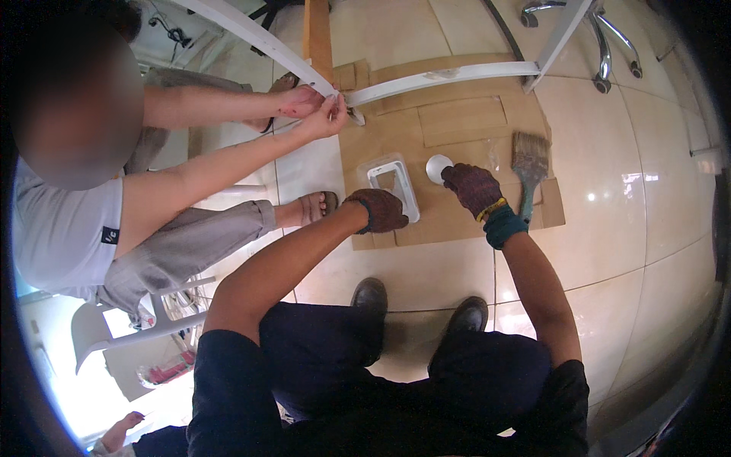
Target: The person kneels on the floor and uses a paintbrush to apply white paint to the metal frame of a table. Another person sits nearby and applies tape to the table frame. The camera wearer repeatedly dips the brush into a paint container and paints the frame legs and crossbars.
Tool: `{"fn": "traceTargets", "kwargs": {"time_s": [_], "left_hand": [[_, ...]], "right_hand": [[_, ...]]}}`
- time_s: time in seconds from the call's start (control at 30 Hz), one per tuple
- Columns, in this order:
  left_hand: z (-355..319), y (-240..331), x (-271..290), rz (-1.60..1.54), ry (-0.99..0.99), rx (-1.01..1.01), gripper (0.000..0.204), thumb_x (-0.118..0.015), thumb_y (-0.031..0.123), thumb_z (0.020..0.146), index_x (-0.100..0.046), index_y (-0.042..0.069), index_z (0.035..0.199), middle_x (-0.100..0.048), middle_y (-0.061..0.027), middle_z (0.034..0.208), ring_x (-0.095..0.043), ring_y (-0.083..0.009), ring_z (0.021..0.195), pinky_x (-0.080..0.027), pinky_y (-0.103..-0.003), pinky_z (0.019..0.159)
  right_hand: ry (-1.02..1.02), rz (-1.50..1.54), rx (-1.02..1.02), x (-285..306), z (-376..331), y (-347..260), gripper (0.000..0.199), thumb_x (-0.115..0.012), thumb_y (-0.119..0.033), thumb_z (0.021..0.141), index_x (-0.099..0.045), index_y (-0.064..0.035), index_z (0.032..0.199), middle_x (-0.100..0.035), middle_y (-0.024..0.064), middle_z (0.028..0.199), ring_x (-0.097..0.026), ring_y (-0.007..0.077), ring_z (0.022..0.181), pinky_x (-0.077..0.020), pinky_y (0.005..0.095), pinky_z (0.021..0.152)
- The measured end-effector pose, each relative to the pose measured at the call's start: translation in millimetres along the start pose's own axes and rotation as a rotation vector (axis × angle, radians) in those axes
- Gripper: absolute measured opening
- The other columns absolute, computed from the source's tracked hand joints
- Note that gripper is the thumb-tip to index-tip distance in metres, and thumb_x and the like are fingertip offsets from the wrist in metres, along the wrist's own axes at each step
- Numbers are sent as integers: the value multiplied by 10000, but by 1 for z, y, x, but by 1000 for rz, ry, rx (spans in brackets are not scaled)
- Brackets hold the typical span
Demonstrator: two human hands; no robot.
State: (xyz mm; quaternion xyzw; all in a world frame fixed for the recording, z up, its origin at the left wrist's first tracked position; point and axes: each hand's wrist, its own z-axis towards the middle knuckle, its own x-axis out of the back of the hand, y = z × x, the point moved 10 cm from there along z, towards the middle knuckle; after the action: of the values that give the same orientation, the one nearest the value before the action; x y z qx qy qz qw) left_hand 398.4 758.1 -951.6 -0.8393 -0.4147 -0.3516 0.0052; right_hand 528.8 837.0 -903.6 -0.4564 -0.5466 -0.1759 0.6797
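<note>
My left hand (378, 211), in a dark maroon knit glove, is closed on the near left edge of a white rectangular plastic tub (409, 192). The tub stands on a flattened cardboard sheet (461, 225); what lies inside it is hard to make out. My right hand (475, 189) wears a matching glove with a green cuff. Its fingers close on a small white round object (437, 168), just right of the tub; its lower part is hidden by the glove. To the right of that hand, a wide paintbrush (531, 160) lies with its bristles pointing away.
A white metal frame (445, 75) spans the far side of the cardboard, with a wooden bar (317, 34) behind. At left, a seated co-worker's hands (327, 118) touch the frame's joint. Chrome caster legs (601, 57) stand far right, on the tiled floor (601, 145).
</note>
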Motion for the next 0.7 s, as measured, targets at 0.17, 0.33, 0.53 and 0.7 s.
{"fn": "traceTargets", "kwargs": {"time_s": [0.17, 0.33, 0.53, 0.7], "left_hand": [[-8, 2, 11, -19, 85, -10, 255, -432, 244, 884, -615, 74, 938, -622, -160, 891, -623, -335, 846, -505, -453, 724], [-26, 10, 29, -96, -72, 187, 375, -396, 323, 900, -629, 29, 912, -632, -179, 943, -619, -344, 850, -482, -471, 754], [-27, 9, 27, -153, -30, 176, 443, -372, 360, 899, -650, 17, 862, -636, -199, 914, -612, -346, 869, -473, -469, 775], [-35, 7, 30, -206, -39, 232, 487, -377, 406, 884, -650, 2, 898, -639, -195, 955, -611, -351, 893, -464, -475, 803]], "right_hand": [[179, 11, 99, 7, -9, 5, 150, -557, -195, 806, -559, -118, 935, -605, 125, 834, -611, 326, 757, -484, 436, 622], [134, -8, 50, 18, -14, 9, 166, -550, -197, 814, -555, -119, 960, -597, 117, 849, -604, 310, 756, -485, 424, 643], [134, -39, 45, 20, -17, 15, 182, -541, -196, 828, -547, -122, 994, -594, 115, 870, -604, 307, 761, -485, 429, 651], [215, -15, 82, 33, -20, 17, 182, -539, -192, 830, -553, -117, 996, -602, 119, 885, -602, 313, 765, -483, 428, 651]]}}
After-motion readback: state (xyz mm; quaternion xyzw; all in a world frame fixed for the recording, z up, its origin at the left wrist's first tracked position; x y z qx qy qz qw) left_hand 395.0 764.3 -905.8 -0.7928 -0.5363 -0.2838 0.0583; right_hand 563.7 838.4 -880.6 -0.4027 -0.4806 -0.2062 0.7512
